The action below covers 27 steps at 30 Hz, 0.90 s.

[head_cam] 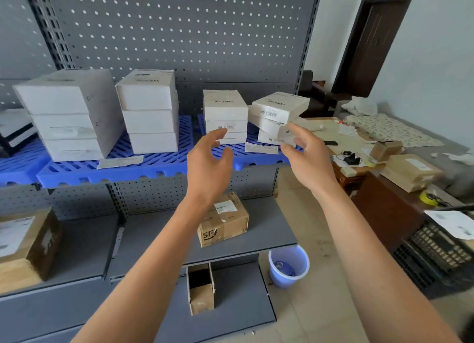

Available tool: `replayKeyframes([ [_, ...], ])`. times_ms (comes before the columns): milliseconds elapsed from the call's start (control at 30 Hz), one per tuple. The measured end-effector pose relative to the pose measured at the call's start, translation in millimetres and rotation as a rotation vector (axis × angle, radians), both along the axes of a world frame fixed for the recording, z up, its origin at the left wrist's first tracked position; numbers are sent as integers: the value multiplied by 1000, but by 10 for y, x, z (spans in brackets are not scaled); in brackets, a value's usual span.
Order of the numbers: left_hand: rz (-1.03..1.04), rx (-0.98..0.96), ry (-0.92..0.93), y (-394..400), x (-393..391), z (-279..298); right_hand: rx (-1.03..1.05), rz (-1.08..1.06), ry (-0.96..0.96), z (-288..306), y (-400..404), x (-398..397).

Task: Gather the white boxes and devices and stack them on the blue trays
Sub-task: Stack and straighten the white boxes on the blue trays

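Stacks of white boxes stand on blue slatted trays (154, 167) on the upper shelf: a large stack (69, 114) at the left, a medium stack (150, 110), a small neat stack (225, 115), and an askew, twisted stack (278, 114) at the right end. My left hand (209, 163) hovers in front of the small neat stack, fingers loosely spread, holding nothing. My right hand (305, 154) is raised just in front of the askew stack's lower boxes, fingers spread and empty; whether it touches them I cannot tell.
A grey pegboard backs the shelves. Brown cardboard boxes (223, 222) sit on the lower shelf, another (23, 242) at the left. A blue bucket (288, 265) stands on the floor. A cluttered table (359, 147) with parcels lies to the right, a black crate (436, 253) below it.
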State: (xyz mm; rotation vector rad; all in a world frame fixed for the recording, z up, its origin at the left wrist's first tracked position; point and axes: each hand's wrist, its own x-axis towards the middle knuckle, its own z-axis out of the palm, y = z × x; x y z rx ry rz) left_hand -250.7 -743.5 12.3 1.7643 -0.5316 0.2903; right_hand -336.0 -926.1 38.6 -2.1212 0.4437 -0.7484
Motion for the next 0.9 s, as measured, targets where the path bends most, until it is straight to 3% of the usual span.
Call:
replayKeyframes([
  [300, -114, 92, -56, -641, -131, 153, -31, 8, -30, 61, -444, -76],
  [900, 199, 138, -142, -1412, 44, 185, -276, 226, -60, -63, -1160, 824],
])
